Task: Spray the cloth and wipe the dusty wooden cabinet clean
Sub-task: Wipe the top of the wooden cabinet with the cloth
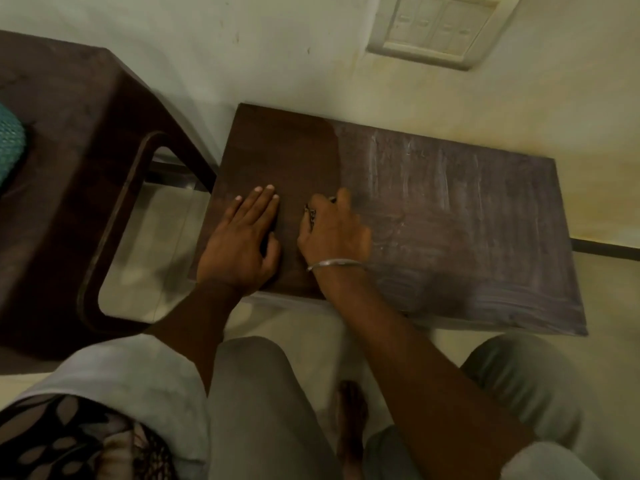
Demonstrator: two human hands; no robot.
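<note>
Left hand is flat, fingers straight, bracing the cabinet, right hand curled tight round the cloth, so I'd push firm overlapping strokes into the dusty half.

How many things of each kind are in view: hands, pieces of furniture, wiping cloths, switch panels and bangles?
Hands: 2, the left hand and the right hand
Furniture: 2, the cabinet and the chair
Wiping cloths: 1, the cloth, mostly hidden in the right hand
Switch panels: 1, the switch panel
Bangles: 1, the bangle
Total: 7
</note>
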